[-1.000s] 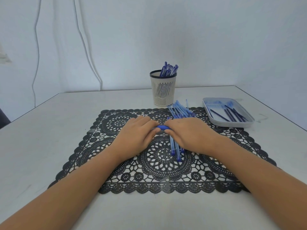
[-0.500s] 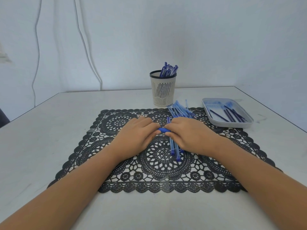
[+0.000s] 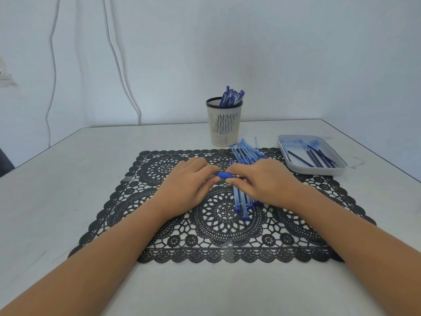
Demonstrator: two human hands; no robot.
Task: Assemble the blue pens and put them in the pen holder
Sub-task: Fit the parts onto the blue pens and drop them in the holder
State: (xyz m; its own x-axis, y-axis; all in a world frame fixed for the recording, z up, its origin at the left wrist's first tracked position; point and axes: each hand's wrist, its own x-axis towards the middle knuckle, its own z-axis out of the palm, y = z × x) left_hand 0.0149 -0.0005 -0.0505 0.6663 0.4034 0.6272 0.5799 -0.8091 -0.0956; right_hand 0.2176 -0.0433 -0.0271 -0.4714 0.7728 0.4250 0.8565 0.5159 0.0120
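1. Blue pen: it is held low over the middle of a black lace mat, and only its blue grip section shows between 2 hands.
2. The pen's long axis runs left to right. The left hand pinches its left end with curled fingers, and the right hand pinches its right end the same way. The hands face each other, nearly touching.
3. The pen holder stands on the table straight beyond the pen, just past the mat's far edge. Finished pens already stand in it. Both hands look about equally near to it.
4. Loose pen barrels lie in a pile partly under the right hand, pointing near to far. A grey tray of dark refills sits at the far right.
5. Judgement: the 2 halves are probably being pushed or twisted together, and the carry to the holder is not yet begun.
6. Compared with 1 second ago, almost nothing differs. Both hands stay on the same spot, the same short blue section shows between them, and the pile, holder and tray are unmoved.
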